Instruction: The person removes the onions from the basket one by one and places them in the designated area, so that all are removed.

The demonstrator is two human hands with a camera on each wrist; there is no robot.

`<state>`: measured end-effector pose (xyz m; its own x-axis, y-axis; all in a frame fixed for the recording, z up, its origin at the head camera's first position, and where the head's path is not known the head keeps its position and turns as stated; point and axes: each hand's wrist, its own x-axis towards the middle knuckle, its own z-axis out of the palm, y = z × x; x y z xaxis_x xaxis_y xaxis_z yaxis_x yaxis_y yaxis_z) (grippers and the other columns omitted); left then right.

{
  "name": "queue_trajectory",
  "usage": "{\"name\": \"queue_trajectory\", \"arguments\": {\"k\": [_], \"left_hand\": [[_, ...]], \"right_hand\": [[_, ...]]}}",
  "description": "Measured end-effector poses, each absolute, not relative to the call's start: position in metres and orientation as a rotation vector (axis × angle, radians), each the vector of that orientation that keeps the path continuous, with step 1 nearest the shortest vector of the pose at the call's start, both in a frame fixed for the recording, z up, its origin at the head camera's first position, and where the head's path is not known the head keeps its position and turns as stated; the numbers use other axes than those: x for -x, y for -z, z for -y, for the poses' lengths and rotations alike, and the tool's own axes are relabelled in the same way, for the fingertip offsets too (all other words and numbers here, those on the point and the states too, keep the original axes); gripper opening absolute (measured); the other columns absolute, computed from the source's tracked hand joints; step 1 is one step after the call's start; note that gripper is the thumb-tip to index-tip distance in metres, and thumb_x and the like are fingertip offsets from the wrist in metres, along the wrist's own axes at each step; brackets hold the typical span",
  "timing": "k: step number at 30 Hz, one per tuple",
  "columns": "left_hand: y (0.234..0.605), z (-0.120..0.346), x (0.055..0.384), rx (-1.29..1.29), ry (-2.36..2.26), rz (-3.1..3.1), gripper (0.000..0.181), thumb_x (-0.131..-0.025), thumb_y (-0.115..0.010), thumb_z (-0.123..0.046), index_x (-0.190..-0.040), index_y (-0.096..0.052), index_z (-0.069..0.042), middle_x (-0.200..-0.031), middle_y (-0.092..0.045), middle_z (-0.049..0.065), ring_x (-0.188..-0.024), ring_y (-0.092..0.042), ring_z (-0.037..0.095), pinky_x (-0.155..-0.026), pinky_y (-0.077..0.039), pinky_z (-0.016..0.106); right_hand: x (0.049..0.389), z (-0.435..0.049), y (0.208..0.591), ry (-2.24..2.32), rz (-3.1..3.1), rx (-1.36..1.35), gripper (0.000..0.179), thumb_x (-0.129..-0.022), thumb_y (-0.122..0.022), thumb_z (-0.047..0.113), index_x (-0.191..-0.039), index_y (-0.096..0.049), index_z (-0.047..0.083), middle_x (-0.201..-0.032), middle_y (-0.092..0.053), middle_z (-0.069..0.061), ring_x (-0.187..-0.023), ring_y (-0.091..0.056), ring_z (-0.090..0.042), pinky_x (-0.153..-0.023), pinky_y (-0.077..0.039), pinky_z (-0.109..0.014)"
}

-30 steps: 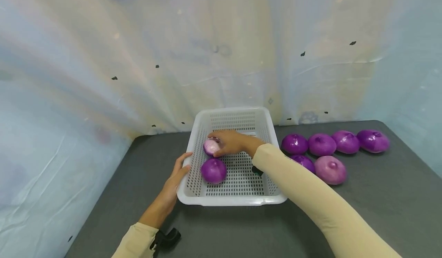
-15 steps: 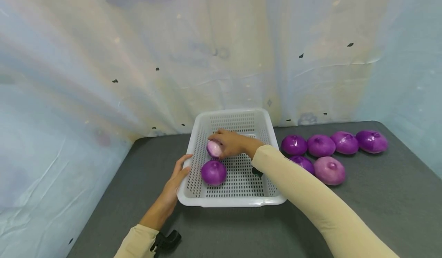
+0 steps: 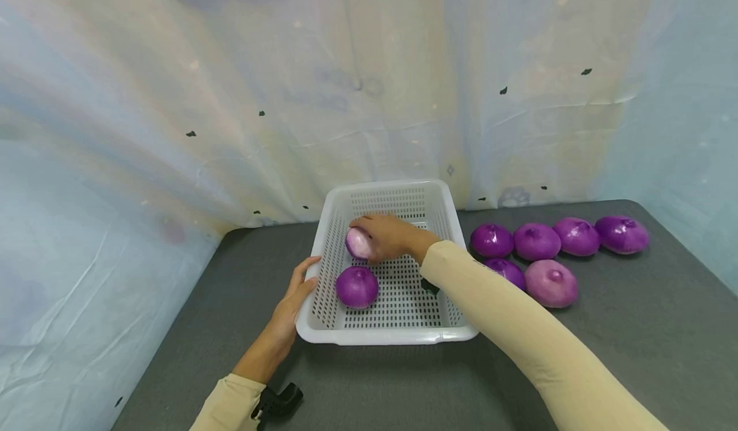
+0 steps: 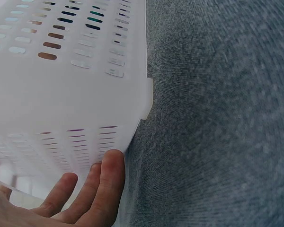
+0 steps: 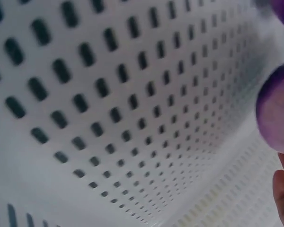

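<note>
My right hand [image 3: 389, 235] holds a purple onion [image 3: 359, 244] inside the white plastic basket [image 3: 398, 336]. Its pale, whitish-pink face is turned outward, and the right wrist view shows this onion [image 5: 277, 113] at the right edge with fingers around it. Just in front of it, another purple onion [image 3: 357, 287] sits on the basket floor. My left hand [image 3: 288, 306] holds the basket's left side at the rim. In the left wrist view several fingers [image 4: 109, 184] lie along the slotted outer wall.
Right of the basket, several purple onions [image 3: 536, 241] stand in two rows on the dark grey tabletop [image 3: 634, 328]. My right forearm partly covers one of them. A patterned pale curtain [image 3: 380, 85] hangs behind and at the sides.
The onion in my right hand has turned and shifted slightly right, with the fingers regripping it. My left hand and the basket stay in place.
</note>
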<state>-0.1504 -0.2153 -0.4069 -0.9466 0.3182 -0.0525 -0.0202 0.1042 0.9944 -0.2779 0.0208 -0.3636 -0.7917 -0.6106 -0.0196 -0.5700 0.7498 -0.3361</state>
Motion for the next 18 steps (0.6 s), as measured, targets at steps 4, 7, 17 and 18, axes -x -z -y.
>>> {"name": "queue_trajectory", "arguments": {"k": [4,7,17,18], "left_hand": [[0.4069,0.2155,0.1502,-0.285,-1.930,-2.126,0.046,-0.108,-0.032,-0.036,-0.152,-0.017,-0.034,-0.161,-0.021,0.012,-0.134,-0.043,0.044,-0.094,-0.047,0.044],[0.4072,0.2157,0.1502,-0.278,-1.931,-2.126,0.046,-0.108,-0.032,-0.037,-0.152,-0.018,-0.035,-0.160,-0.022,0.012,-0.132,-0.045,0.044,-0.093,-0.048,0.043],[0.4074,0.2163,0.1512,-0.293,-1.909,-2.134,0.047,-0.108,-0.032,-0.039,-0.152,-0.017,-0.033,-0.160,-0.020,0.012,-0.132,-0.044,0.044,-0.094,-0.047,0.042],[0.4073,0.2164,0.1512,-0.293,-1.910,-2.132,0.047,-0.108,-0.032,-0.039,-0.152,-0.017,-0.034,-0.160,-0.020,0.012,-0.132,-0.044,0.044,-0.094,-0.047,0.043]], "right_hand": [[0.2786,-0.0207,0.3599,0.643,-2.871,0.960,0.088,-0.076,-0.085,0.030,-0.151,-0.040,0.021,-0.144,-0.052,-0.005,-0.128,-0.054,-0.024,-0.106,-0.045,-0.043],[0.2791,-0.0210,0.3598,0.702,-2.885,0.993,0.090,-0.076,-0.084,0.033,-0.152,-0.037,0.026,-0.144,-0.051,-0.006,-0.125,-0.056,-0.023,-0.102,-0.048,-0.043],[0.2802,-0.0202,0.3603,0.704,-2.902,1.061,0.079,-0.079,-0.081,0.041,-0.148,-0.043,0.033,-0.142,-0.053,-0.006,-0.121,-0.057,-0.023,-0.098,-0.050,-0.043],[0.2801,-0.0201,0.3598,0.717,-2.906,1.050,0.079,-0.079,-0.081,0.042,-0.147,-0.043,0.031,-0.141,-0.054,-0.005,-0.121,-0.058,-0.022,-0.100,-0.049,-0.044]]}}
